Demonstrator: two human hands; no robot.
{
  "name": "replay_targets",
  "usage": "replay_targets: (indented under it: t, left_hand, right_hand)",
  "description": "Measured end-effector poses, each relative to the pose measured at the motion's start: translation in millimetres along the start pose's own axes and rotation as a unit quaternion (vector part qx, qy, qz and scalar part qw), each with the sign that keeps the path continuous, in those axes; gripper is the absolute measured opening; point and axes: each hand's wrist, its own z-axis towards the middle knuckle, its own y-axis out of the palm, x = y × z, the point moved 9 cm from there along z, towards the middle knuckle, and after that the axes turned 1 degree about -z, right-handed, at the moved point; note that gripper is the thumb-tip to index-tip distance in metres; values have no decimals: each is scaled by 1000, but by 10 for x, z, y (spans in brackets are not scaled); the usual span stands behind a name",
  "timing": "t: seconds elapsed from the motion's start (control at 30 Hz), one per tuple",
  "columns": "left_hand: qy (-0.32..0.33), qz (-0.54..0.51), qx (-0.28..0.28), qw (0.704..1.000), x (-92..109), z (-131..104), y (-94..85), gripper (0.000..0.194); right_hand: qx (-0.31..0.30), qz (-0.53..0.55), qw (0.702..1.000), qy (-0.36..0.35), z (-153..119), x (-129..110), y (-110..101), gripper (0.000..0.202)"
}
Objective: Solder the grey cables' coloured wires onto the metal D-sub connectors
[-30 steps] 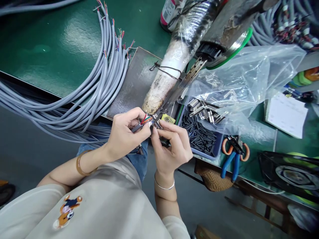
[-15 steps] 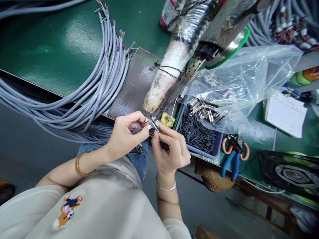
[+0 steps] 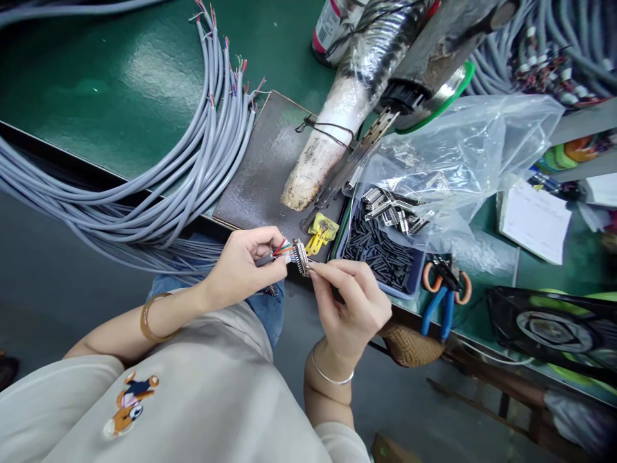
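My left hand (image 3: 245, 260) is closed on a grey cable (image 3: 265, 260), whose stripped end fans into red, green, orange and white wires (image 3: 283, 247). Those wires run to the pin side of a metal D-sub connector (image 3: 301, 257). My right hand (image 3: 354, 299) pinches the connector's near right edge between thumb and forefinger; the exact contact is partly hidden by the fingertips. Just beyond the connector lies a yellow clip (image 3: 316, 243) with a yellow pad. Above both hands, a soldering iron (image 3: 357, 154) points down over a dark board (image 3: 250, 170).
Grey cables (image 3: 193, 167) bundle over the bench edge at left. A blue tray (image 3: 412, 286) holds black tubing pieces and loose connectors, with a plastic bag (image 3: 501, 135) over it. Pliers (image 3: 441, 302), a notepad (image 3: 535, 222) and a black fan (image 3: 554, 334) lie at right. A solder spool (image 3: 448, 103) stands behind.
My right hand has shifted right and slightly down, its grip now at the connector's edge. The connector is turned to show more of its length. My left hand keeps the cable.
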Motion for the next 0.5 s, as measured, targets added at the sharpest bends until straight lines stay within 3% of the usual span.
replay_targets:
  t: [0.1, 0.23, 0.37, 0.43, 0.5]
  left_hand:
    - [2, 6, -8, 1000, 20, -30, 18, 11]
    - [-2, 2, -16, 1000, -2, -62, 28, 12]
    - [-31, -77, -38, 996, -94, -67, 70, 13]
    - [-47, -135, -36, 989, -139, -56, 68, 17]
    - [-66, -186, -28, 980, -190, -43, 52, 21]
  right_hand:
    - [-51, -4, 998, -25, -21, -47, 76, 19]
    - [-66, -22, 996, -52, 3, -134, 133, 13]
    - [-92, 0, 995, -41, 18, -137, 161, 10]
    - [-58, 17, 998, -18, 2, -77, 77, 12]
    - [53, 38, 998, -24, -43, -64, -150, 13]
